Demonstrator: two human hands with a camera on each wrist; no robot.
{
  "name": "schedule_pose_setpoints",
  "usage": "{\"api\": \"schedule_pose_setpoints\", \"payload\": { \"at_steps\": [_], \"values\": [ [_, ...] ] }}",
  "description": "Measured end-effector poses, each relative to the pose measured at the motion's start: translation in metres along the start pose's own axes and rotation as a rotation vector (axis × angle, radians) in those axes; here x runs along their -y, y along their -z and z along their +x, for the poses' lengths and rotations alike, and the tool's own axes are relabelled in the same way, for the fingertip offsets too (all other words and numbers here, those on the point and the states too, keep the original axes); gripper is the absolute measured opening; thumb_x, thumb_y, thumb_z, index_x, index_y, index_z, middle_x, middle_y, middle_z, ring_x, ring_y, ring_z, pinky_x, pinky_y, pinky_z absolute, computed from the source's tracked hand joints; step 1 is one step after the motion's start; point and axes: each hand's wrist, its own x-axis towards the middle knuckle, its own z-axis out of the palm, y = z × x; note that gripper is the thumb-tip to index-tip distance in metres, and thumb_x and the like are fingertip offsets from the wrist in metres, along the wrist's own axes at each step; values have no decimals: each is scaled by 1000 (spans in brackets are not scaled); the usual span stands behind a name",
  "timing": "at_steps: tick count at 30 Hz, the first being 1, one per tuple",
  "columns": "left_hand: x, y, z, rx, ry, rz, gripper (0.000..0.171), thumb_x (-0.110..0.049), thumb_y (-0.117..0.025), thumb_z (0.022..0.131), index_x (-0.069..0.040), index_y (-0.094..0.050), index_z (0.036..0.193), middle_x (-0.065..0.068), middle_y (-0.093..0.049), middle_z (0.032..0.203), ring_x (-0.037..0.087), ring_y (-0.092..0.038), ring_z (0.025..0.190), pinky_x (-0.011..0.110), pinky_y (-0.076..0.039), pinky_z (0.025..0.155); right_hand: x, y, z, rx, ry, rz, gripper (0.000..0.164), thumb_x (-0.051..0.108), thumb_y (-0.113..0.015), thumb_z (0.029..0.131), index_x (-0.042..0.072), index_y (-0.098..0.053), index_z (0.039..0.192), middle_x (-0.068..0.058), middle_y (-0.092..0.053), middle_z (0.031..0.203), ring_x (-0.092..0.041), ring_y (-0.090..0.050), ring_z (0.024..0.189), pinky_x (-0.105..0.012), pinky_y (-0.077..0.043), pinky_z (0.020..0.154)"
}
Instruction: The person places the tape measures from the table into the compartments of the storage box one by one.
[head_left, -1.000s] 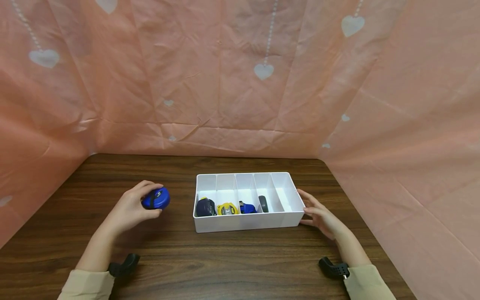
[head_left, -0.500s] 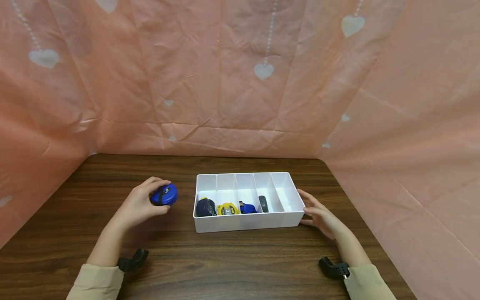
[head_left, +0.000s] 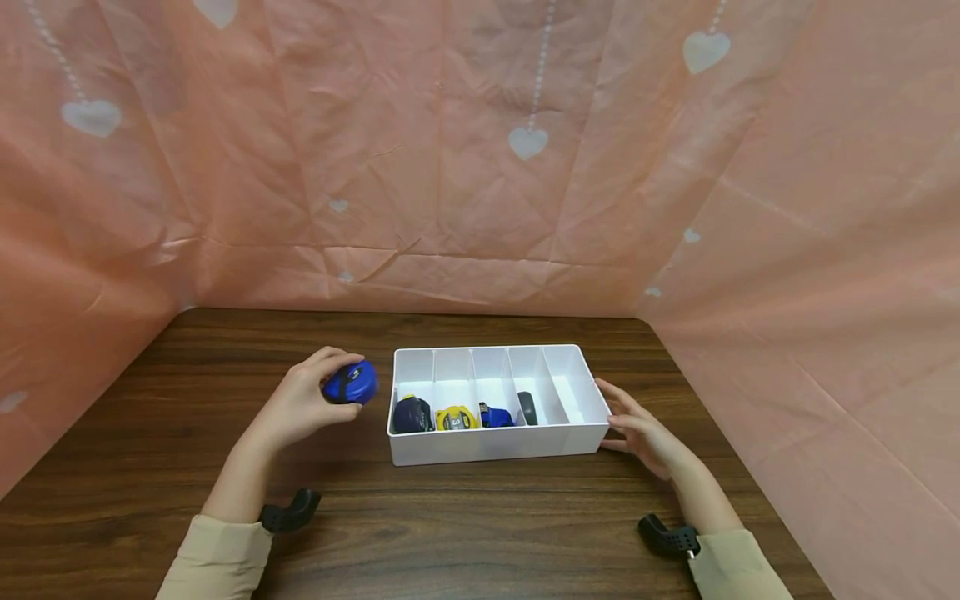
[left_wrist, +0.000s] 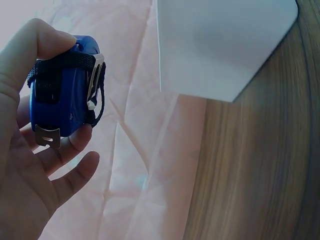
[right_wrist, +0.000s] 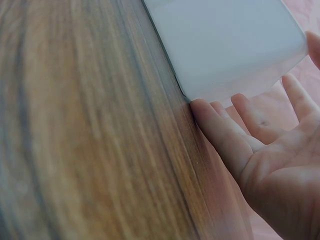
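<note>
My left hand (head_left: 307,407) grips a blue tape measure (head_left: 352,382) between thumb and fingers, above the table and left of a white divided box (head_left: 495,444). In the left wrist view the tape measure (left_wrist: 60,95) shows a black strap and its metal end hook. The box stands on the table with its compartments in a row. From the left, they hold a dark tape measure (head_left: 412,415), a yellow tape measure (head_left: 456,418), a blue one (head_left: 496,416) and a dark rounded object (head_left: 527,407). My right hand (head_left: 641,433) touches the box's right end with extended fingers.
The wooden table (head_left: 450,525) runs beneath both arms. Pink sheeting (head_left: 420,167) with white hearts hangs behind the table and along both sides. A black wrist mount (head_left: 291,511) sits on the left wrist, another mount (head_left: 666,536) on the right.
The left hand has carried the blue tape measure rightward and slightly away from me, closer to the box's left end. The right hand and the box have stayed put.
</note>
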Motion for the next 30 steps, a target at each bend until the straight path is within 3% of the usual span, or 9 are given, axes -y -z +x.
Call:
{"api": "schedule_pose_setpoints", "payload": {
  "at_steps": [30],
  "values": [
    [-36,-37,31,-4,-12,-143,64,-9,-86,66,-6,-61,125,3,-56,115,30,-57,105,50,-50,84,0,0,1,0,-3,-2,62,11,-40,99,13,-11,154,-30,-12,150,-27,-41,124,-59,-35,97]
  ]
}}
